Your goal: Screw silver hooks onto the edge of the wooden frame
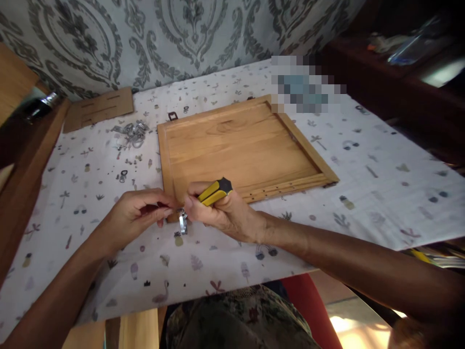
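My right hand (pixel 225 218) is wrapped round the yellow and black handle of a screwdriver (pixel 214 192); its tip is hidden by my fingers. A small shiny metal fitting (pixel 183 224), possibly a latch or hinge, sits at the near left corner of a framed wooden panel (pixel 232 145) and sticks out past its edge. Just left of this fitting, my left hand (pixel 141 213) has thumb and fingers pinched together at the corner. What lies between those fingertips, if anything, is too small to make out. The panel rests flat on the patterned cloth.
A pile of metal fittings (pixel 132 133) lies left of the panel, near a piece of cardboard (pixel 100 109). Another dark metal fitting (pixel 173 116) touches the panel's far edge. A pixelated patch (pixel 303 87) covers something at the back right. Dark wooden furniture (pixel 363 87) stands at the right.
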The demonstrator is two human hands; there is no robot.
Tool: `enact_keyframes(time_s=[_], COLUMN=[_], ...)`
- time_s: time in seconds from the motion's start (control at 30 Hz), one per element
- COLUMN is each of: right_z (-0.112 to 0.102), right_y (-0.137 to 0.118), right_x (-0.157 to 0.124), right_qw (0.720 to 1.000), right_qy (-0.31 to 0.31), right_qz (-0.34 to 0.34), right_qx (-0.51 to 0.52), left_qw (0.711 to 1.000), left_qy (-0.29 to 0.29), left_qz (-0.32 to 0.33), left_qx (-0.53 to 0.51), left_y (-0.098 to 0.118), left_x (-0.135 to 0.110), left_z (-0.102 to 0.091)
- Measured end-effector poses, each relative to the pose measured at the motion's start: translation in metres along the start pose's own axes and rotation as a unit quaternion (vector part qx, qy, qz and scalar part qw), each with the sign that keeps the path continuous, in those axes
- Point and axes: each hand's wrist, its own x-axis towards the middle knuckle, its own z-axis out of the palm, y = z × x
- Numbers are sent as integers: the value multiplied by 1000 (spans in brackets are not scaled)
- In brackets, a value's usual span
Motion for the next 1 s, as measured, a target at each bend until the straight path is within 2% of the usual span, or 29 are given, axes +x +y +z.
enact_keyframes(time_s=[0.23, 0.67, 0.9, 1.0], right_z=[-1, -4, -5, -5], right_y=[2, -3, -2, -2], right_x=[0, 2, 2, 3], right_qw=[1000, 998, 999, 999], right_qy=[-8, -16, -16, -16], right_qz=[-11, -34, -23, -26], right_qx=[-17, -46, -42, -44], left_qw=[997, 995, 997, 997], left_qy=[3, 81, 64, 78], left_qz=[8, -3, -32, -25], left_qx=[80, 65, 21, 13], left_y=[4, 4, 7, 7], left_x=[1, -14, -14, -13], left_z=[5, 21, 26, 28])
